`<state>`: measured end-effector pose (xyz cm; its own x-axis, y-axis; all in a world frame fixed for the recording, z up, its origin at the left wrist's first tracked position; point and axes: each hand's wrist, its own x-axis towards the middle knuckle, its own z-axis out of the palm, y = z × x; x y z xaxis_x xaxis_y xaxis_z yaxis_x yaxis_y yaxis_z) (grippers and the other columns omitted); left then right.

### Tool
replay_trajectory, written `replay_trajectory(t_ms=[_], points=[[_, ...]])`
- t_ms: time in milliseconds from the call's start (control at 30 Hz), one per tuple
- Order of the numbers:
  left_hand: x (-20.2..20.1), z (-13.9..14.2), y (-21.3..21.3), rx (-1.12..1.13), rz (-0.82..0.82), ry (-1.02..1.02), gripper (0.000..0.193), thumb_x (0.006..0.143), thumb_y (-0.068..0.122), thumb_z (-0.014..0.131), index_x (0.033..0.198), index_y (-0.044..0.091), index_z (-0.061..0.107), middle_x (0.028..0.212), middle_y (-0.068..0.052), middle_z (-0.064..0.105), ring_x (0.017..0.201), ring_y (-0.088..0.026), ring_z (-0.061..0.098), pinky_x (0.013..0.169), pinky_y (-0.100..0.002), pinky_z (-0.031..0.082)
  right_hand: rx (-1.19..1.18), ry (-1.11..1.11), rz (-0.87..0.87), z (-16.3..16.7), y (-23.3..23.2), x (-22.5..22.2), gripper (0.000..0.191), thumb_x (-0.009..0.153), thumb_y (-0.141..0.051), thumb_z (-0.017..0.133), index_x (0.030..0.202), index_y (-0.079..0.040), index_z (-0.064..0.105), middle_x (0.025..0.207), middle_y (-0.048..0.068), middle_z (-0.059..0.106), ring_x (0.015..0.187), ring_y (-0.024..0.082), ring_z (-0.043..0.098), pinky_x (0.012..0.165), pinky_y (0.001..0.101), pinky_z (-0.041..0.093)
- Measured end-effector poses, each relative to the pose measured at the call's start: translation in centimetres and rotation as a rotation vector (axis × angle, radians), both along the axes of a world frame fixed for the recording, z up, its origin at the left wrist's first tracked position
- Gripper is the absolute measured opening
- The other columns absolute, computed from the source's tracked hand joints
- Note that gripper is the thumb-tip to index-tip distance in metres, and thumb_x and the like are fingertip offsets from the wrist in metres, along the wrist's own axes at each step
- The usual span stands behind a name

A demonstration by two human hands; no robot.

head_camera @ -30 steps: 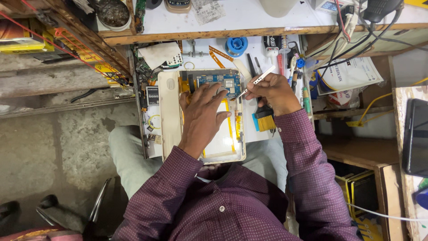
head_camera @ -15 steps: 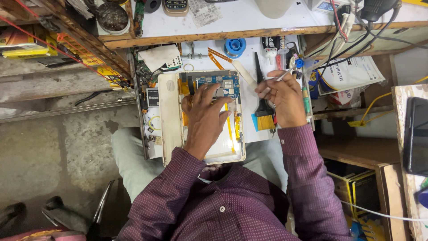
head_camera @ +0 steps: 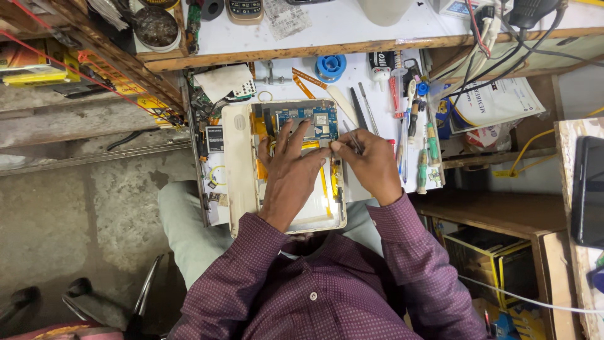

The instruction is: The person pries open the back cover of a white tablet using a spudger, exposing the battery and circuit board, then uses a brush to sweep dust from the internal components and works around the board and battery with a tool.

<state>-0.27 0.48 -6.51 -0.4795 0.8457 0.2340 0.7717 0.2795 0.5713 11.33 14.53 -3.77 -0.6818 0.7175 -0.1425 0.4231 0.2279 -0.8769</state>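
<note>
Cream-white casing frames an opened tablet (head_camera: 286, 164), blue circuit board and orange ribbon cables bare, lying on the white worktop (head_camera: 327, 28). A white printed paper (head_camera: 497, 101) sits far right. Left hand (head_camera: 290, 169) presses flat on it, fingers spread; right hand (head_camera: 371, 162) pinches tweezers (head_camera: 351, 137) at its right edge.

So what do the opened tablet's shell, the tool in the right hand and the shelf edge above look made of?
Tablet shell: apparently plastic, cream-white, matte and scuffed, with rounded moulded corners. Tool pinched in the right hand: likely metal, thin, grey, with a slight sheen; too small to be sure. Shelf edge: wood, bare and worn, grain and chips showing, under a white top.
</note>
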Motion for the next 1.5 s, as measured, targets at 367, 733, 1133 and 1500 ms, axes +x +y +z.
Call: replay_trajectory(t_ms=[367, 733, 1133, 1500], points=[[-1.2, 1.0, -0.8, 0.005, 0.016, -0.038, 0.037, 0.088, 0.025, 0.076, 0.125, 0.021, 0.072, 0.154, -0.011, 0.046, 0.146, -0.034, 0.036, 0.116, -0.066, 0.017, 0.207, -0.065, 0.031, 0.4, -0.3, -0.6, 0.018, 0.092, -0.017, 0.073, 0.096, 0.001, 0.074, 0.071, 0.013, 0.07, 0.059, 0.014, 0.061, 0.057, 0.0315, 0.048], [-2.8, 2.8, -5.5, 0.026, 0.136, -0.13, 0.039, 0.09, 0.024, 0.076, 0.128, 0.017, 0.071, 0.151, -0.009, 0.051, 0.144, -0.03, 0.043, 0.116, -0.065, 0.017, 0.141, -0.099, 0.038, 0.3, 0.0, -0.5, 0.016, 0.092, -0.013, 0.07, 0.099, 0.0, 0.076, 0.075, 0.01, 0.073, 0.061, 0.01, 0.059, 0.058, 0.0288, 0.048], [-2.9, 1.7, -7.7, 0.089, 0.174, -0.091, 0.037, 0.09, 0.019, 0.076, 0.126, 0.014, 0.071, 0.147, -0.006, 0.056, 0.143, -0.027, 0.046, 0.119, -0.056, 0.022, 0.129, -0.066, 0.045, 0.2, -0.1, -0.4, 0.013, 0.092, -0.012, 0.07, 0.097, -0.001, 0.073, 0.076, 0.005, 0.071, 0.066, 0.009, 0.06, 0.063, 0.0265, 0.049], [-3.4, 1.5, -7.4, 0.139, 0.194, -0.084, 0.035, 0.091, 0.021, 0.074, 0.125, 0.013, 0.071, 0.141, -0.007, 0.06, 0.133, -0.025, 0.052, 0.113, -0.052, 0.026, 0.045, 0.164, -0.019, -0.3, 0.1, 0.6, 0.022, 0.1, -0.02, 0.069, 0.102, 0.003, 0.071, 0.081, 0.004, 0.071, 0.072, 0.005, 0.063, 0.067, 0.0217, 0.051]])
